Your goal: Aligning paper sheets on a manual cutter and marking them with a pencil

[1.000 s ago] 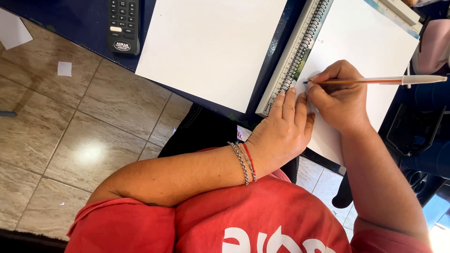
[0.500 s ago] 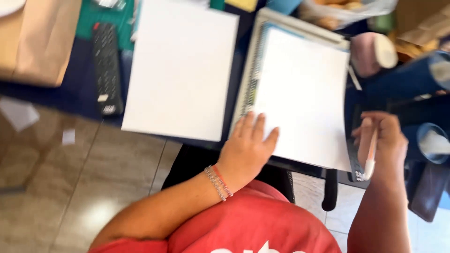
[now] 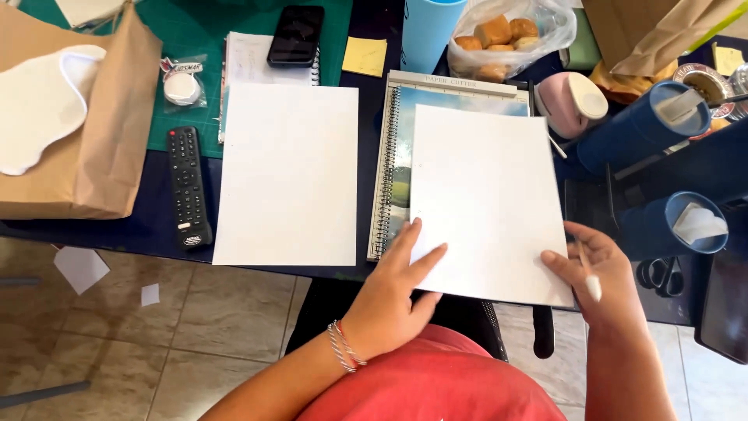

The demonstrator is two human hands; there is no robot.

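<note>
My left hand (image 3: 393,292) lies flat with spread fingers on the lower left corner of a white sheet (image 3: 483,195). This sheet rests on a spiral notebook (image 3: 389,148) with a landscape cover. My right hand (image 3: 596,281) touches the sheet's lower right corner with its fingertips and holds a slim pencil (image 3: 588,273) with a white end against the palm. Bracelets circle my left wrist. A second blank white sheet (image 3: 288,175) lies to the left on the dark table.
A black remote (image 3: 185,187) lies left of the blank sheet, beside a brown paper bag (image 3: 101,148). A phone (image 3: 296,35), yellow sticky note (image 3: 365,56), blue cup (image 3: 432,31), bag of bread rolls (image 3: 502,35), pink tape dispenser (image 3: 573,101), blue holders (image 3: 670,222) and scissors (image 3: 658,273) surround the work.
The view has lifted and widened over the table. My right hand stopped writing and dropped to the sheet's lower right corner; my left hand now lies on the lower left corner.
</note>
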